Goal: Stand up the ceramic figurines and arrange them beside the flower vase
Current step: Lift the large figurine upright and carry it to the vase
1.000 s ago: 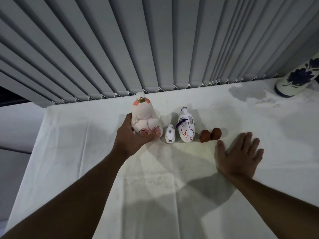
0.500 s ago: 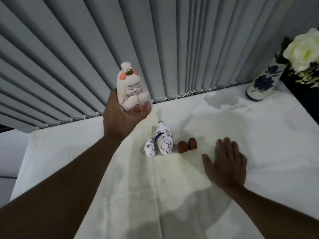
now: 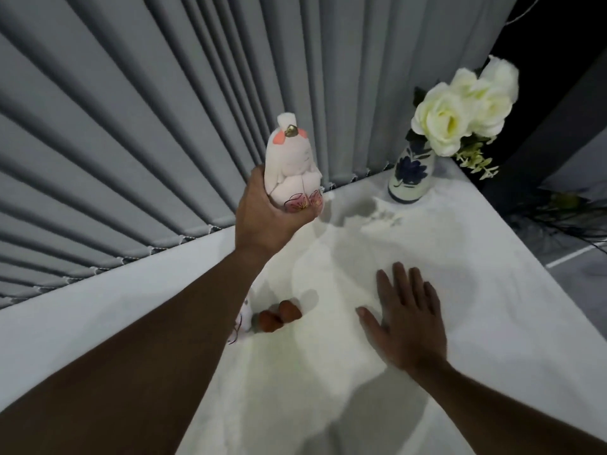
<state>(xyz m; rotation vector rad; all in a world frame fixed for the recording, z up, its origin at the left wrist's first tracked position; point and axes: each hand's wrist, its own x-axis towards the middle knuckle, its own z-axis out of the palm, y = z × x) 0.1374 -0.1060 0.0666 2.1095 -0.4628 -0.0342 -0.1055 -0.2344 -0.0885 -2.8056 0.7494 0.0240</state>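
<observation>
Grey vertical blinds (image 3: pixel 138 133) back a white-draped counter (image 3: pixel 476 244). To place well, the left hand (image 3: pixel 266 215) should lower the doll figurine (image 3: pixel 292 165) base-first just beside the blue-flowered vase (image 3: pixel 412 174), clear of the roses (image 3: pixel 460 113). It grips that figurine upright in the air by its base: pale glazed, coral-spotted, pink blossoms below. Right hand (image 3: pixel 407 320) lies open, flat on the cloth. Two brown figurines (image 3: pixel 281 316) wait near the forearm.
</observation>
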